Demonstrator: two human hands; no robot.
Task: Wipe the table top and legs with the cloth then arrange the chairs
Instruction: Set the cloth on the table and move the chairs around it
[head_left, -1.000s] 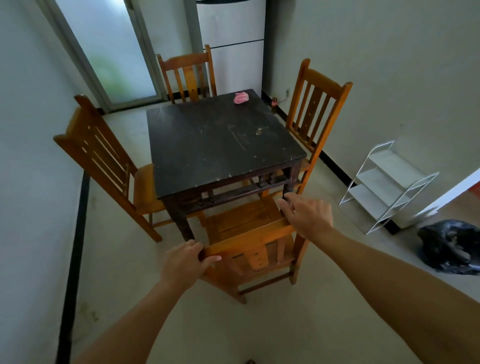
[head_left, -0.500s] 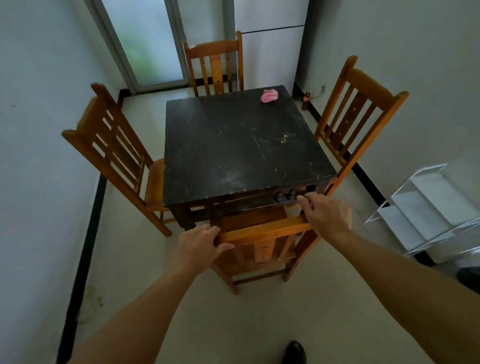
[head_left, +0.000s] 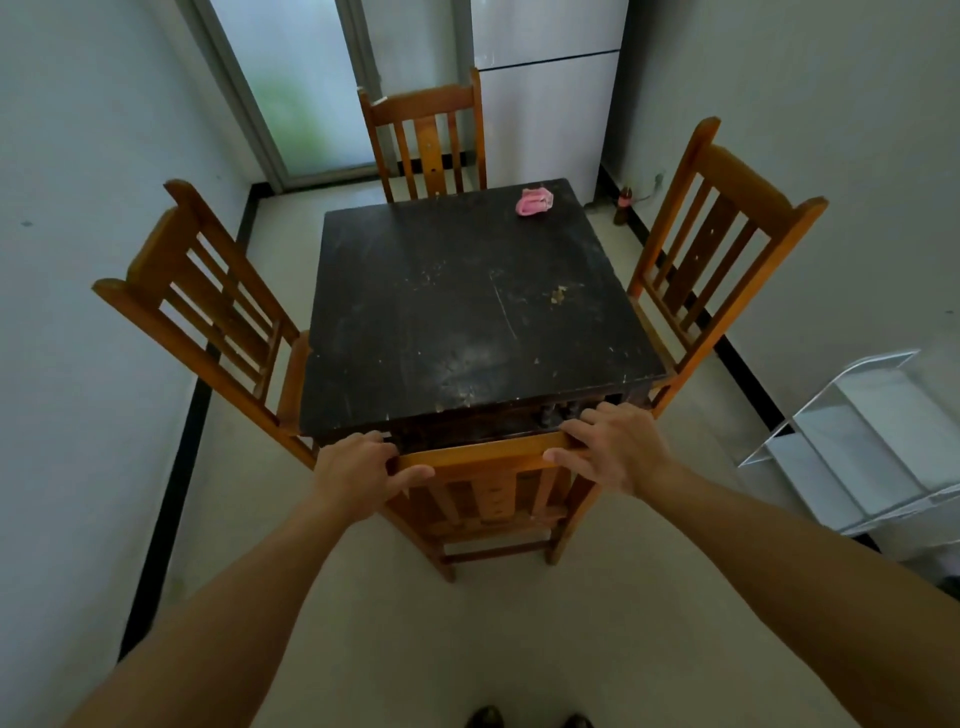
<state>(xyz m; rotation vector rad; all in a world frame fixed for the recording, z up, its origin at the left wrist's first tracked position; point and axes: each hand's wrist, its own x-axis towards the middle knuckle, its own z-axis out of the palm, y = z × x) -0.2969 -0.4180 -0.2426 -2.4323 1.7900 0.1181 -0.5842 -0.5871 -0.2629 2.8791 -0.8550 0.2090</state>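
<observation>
Gripping the top rail of the near orange wooden slat-back chair (head_left: 483, 457) at each end, left hand (head_left: 356, 475) and right hand (head_left: 618, 447) with fingers curled round it should push evenly, squaring it under the dark square table (head_left: 467, 312) where the crumpled pink cloth (head_left: 533, 201) lies at the far corner.

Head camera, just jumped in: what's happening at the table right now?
A person grips the top rail of the near chair with the left hand and right hand; its seat sits under the near edge of the dark table. A left chair, far chair and right chair stand at the other sides. The pink cloth lies untouched on the table's far right corner.
</observation>
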